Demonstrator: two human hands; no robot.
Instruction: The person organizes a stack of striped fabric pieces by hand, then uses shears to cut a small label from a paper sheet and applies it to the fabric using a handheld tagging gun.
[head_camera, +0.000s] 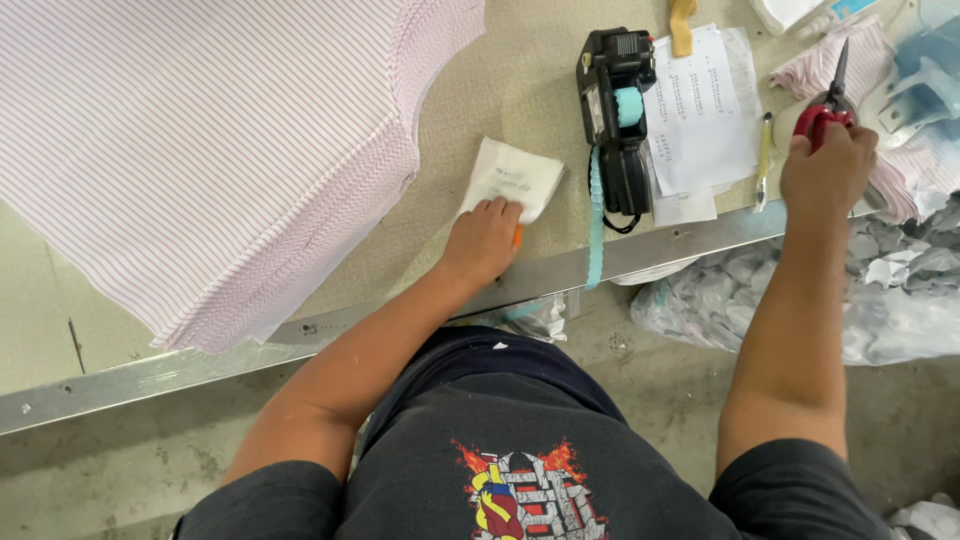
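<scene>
Near edge first: the left hand (483, 238) lies flat, fingers together, pressing the near corner of a white slip (512, 178) on the counter (480, 95); an orange pen (517, 236) peeks out beside the fingers. To the right, the right hand (826, 168) is closed around red-handled scissors (828, 100), blades pointing far. Between the hands sit a black tagging gun (618, 120) and papers (700, 110). Far left, striped fabric (200, 150) is stacked on the counter.
</scene>
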